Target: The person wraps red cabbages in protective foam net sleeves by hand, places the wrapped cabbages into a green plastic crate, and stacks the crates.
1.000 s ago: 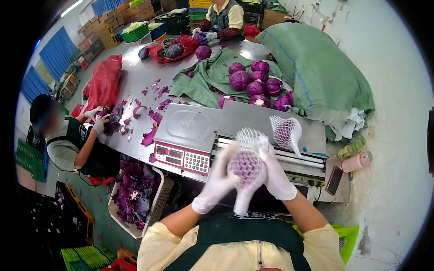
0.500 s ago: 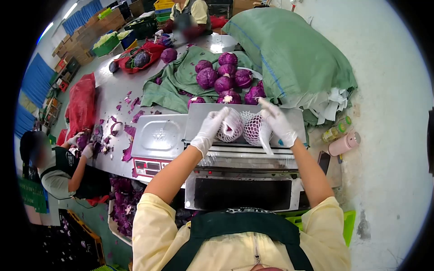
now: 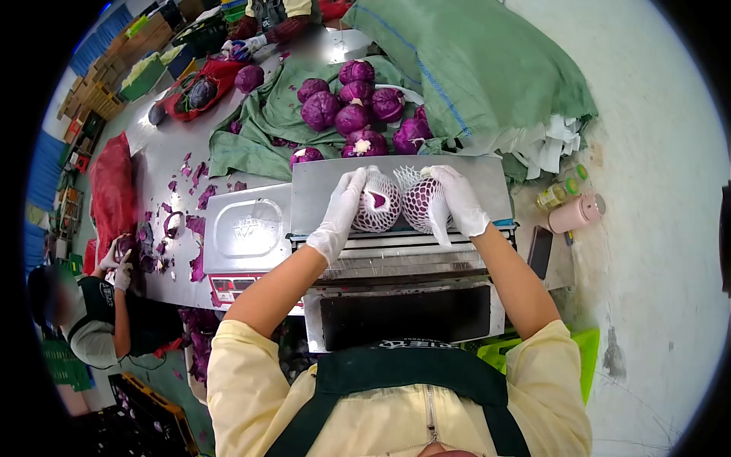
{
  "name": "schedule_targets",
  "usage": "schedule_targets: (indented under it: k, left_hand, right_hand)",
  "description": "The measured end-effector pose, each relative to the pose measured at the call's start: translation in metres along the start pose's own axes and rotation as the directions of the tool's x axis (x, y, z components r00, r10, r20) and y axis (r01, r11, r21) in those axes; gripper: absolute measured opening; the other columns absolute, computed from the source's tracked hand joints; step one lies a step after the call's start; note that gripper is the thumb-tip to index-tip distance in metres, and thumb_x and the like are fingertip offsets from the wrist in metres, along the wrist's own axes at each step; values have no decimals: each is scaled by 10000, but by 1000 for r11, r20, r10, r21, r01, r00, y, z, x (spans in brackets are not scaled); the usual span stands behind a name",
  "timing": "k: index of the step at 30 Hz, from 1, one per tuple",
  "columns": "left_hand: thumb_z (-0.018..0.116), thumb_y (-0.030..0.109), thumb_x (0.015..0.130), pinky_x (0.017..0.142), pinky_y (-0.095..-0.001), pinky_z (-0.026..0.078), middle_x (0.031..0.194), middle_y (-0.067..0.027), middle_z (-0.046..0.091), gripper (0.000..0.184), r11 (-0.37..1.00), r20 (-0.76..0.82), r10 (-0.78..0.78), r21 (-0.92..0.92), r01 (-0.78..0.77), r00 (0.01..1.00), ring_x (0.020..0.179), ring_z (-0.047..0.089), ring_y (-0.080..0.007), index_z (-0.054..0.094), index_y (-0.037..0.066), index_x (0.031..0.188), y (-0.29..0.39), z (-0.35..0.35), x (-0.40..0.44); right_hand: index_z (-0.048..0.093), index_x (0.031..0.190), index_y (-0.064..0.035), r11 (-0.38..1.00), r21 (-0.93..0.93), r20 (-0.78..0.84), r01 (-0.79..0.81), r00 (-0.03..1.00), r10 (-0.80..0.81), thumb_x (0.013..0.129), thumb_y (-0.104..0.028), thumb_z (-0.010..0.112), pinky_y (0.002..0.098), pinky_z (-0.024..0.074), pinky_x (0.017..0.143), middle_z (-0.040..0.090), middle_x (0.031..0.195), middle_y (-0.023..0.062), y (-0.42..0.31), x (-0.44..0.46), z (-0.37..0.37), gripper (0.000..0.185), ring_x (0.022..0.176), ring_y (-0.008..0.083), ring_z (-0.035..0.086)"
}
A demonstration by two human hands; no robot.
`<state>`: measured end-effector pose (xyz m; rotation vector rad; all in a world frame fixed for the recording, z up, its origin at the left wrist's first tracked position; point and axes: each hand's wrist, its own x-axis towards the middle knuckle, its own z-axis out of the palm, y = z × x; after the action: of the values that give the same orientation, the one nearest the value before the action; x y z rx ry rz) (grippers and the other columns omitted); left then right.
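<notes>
Left hand, thin white glove, fingers curled against the 10 o'clock side of a round purple cabbage in white foam netting; contact clear, can't tell if it's a real grip. Right hand, thin white glove, fingers bent over the 2 o'clock side of a second round purple cabbage in white foam netting; touching, grip firmness can't be told either. Net tail hangs toward 5 o'clock on the second one. Pair sits side by side on flat grey metal plate.

Clock from the pair: 6 o'clock, wide black rectangular panel. 9 o'clock, silver flat-topped scale, red front strip. 11 o'clock, heap of bare purple cabbages on crumpled green woven cloth. 1 o'clock, bulging green woven sack. 3 o'clock, pink cylindrical bottle. 4 o'clock, black flat phone. 8 o'clock, co-worker in dark green apron, gloved hands at a purple cabbage.
</notes>
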<state>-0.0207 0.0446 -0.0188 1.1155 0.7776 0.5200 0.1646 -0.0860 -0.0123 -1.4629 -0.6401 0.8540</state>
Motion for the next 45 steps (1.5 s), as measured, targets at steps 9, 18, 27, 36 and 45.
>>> schedule_targets:
  k: [9,18,27,36,45]
  left_hand:
    - [499,427,960,862,-281,449,1031,-137,607,570,945,41,-32,326,17,999,891,591,-176,460,-60,1254,10,-21,-24]
    - [616,207,832,766,-387,550,1139,-114,591,497,-526,634,-31,647,-552,773,897,659,-256,487,180,1311,56,-99,-91]
    - [560,112,831,636,-346,570,1179,-118,563,463,-568,910,-36,322,-758,413,770,672,-222,523,191,1285,21,-74,-83]
    - [448,70,977,677,-261,522,946,-94,690,183,772,217,484,350,-531,848,757,671,-148,601,0,1048,48,-88,-142]
    - [552,34,795,894,-371,538,1348,-217,456,668,-434,840,91,516,-738,534,1104,590,-341,365,254,1397,72,-61,-8]
  right_hand:
    - [577,1098,4,1000,-1,-226,-6,974,6,954,-289,507,290,403,925,606,1074,68,-4,-26,10,333,1035,152,538]
    - [473,1307,-212,-330,-732,651,595,754,-86,743,-300,719,382,446,795,533,1138,73,-60,-97,-134,622,988,253,553]
    - [591,866,-117,-146,-613,789,777,610,-66,828,-162,564,391,510,672,570,896,93,-6,-89,-109,65,799,286,609]
    - [497,889,-47,962,-264,363,76,931,26,936,-42,509,269,549,645,627,769,66,-92,-122,-89,49,695,153,654]
    - [440,1349,-300,-112,-440,883,891,407,-235,720,-70,712,444,440,986,461,1323,259,-42,9,-79,722,1143,409,523]
